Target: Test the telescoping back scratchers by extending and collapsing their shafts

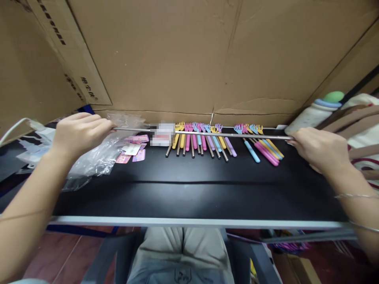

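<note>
My left grip (pixel 81 134) and right grip (pixel 319 149) are each curled closed around an end of a thin silver metal rod (pixel 207 134), stretched nearly level above the black worktop (pixel 189 201). From my view it crosses multicoloured claw-headed back scratchers (pixel 194 138) lying behind. Leftward lie pink-purple printed cards (pixel 139 155) and a crumpled clear plastic bag (pixel 96 159), contents unclear; rightward, a green-topped white bottle (pixel 306 117). Brown cardboard (pixel 177 51) walls the back.
</note>
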`<control>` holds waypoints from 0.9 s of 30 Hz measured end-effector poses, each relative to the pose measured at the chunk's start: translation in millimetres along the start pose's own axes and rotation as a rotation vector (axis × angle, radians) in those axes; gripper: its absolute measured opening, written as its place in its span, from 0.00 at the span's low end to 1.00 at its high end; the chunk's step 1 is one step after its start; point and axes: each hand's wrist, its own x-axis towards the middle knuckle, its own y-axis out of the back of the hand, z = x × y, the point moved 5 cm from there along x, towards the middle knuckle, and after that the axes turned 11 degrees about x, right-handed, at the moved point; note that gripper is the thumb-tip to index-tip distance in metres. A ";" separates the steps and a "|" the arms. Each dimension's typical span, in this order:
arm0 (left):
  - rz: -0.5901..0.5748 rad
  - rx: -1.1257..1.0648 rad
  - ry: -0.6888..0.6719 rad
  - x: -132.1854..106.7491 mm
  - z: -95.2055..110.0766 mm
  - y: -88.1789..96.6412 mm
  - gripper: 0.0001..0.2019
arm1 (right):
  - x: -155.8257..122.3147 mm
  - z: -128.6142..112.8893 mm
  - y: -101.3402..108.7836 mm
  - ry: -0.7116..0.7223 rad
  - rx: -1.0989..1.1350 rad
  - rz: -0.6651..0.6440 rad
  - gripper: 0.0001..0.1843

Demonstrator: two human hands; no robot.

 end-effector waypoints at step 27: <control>-0.157 0.130 -0.132 -13.5 16.4 -18.7 0.12 | -48.0 60.8 -45.1 -0.297 0.110 -0.327 0.14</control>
